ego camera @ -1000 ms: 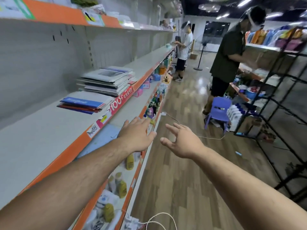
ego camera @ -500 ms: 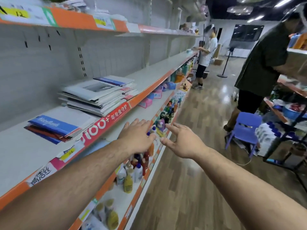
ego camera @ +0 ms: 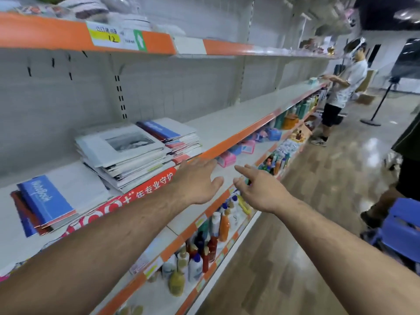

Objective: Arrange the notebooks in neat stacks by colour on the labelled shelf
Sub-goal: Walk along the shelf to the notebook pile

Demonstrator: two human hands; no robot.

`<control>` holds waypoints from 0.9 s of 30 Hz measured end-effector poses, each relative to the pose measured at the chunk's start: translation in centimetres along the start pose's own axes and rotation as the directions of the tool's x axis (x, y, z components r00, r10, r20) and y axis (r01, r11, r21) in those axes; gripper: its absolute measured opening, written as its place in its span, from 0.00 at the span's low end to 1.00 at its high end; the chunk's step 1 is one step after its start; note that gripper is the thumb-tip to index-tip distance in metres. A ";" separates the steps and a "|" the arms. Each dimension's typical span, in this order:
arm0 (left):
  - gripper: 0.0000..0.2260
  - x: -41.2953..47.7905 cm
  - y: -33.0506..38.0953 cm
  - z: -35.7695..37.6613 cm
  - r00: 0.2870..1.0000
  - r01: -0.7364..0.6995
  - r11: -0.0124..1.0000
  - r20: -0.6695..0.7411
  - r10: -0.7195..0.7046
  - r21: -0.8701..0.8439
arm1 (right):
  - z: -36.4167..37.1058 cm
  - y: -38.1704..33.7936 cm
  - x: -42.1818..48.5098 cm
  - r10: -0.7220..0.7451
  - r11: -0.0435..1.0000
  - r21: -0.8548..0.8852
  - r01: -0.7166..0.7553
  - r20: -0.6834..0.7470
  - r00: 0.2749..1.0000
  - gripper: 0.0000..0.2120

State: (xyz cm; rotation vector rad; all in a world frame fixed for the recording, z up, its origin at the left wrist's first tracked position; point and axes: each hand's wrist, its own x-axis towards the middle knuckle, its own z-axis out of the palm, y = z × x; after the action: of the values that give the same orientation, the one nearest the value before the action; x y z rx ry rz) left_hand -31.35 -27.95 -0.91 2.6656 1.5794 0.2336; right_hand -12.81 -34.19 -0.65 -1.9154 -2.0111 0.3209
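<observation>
A messy pile of white and grey notebooks (ego camera: 122, 151) lies on the middle shelf (ego camera: 238, 119), with blue and red notebooks (ego camera: 168, 133) stacked behind it. Further left, a small stack topped by a blue notebook (ego camera: 45, 198) sits over red ones near the shelf edge. My left hand (ego camera: 200, 180) is stretched out with fingers straight, just in front of the shelf's orange edge and right of the messy pile, holding nothing. My right hand (ego camera: 261, 189) reaches out beside it, fingers relaxed and empty.
Lower shelves hold bottles (ego camera: 204, 246) and pink packs (ego camera: 227, 159). A person in white (ego camera: 341, 94) works at the far end of the shelf. Another person in dark clothes (ego camera: 409, 169) stands at the right by a blue plastic stool (ego camera: 402, 230). Wooden floor runs along the aisle.
My view has swung left and closer to the shelf. Both hands stay outstretched and empty, now level with the notebook shelf's edge.
</observation>
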 end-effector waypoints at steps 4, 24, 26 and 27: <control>0.28 7.4 -1.6 -0.4 0.999 0.030 1.000 -0.039 -0.030 -0.002 | -1.3 1.3 6.5 -0.069 0.997 -0.031 0.068 -0.026 0.997 0.22; 0.19 20.3 -10.9 -1.1 0.769 0.636 0.772 -0.071 -0.635 -0.007 | 2.1 -0.5 36.4 -0.273 0.875 0.436 0.212 0.083 0.958 0.15; 0.16 20.0 -10.5 -1.2 0.713 0.692 0.721 -0.127 -0.690 -0.031 | 2.3 -1.0 37.3 -0.304 0.840 0.510 0.187 0.155 0.940 0.19; 0.15 19.8 -10.1 -1.3 0.687 0.713 0.700 -0.158 -0.710 -0.043 | 2.4 -1.1 37.7 -0.319 0.833 0.524 0.180 0.188 0.929 0.20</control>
State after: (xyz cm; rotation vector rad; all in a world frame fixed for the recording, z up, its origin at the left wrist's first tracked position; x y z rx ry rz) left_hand -30.97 -5.81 1.54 1.8440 2.5266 0.3992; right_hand -15.91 3.44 1.06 -1.3207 -2.0482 0.9719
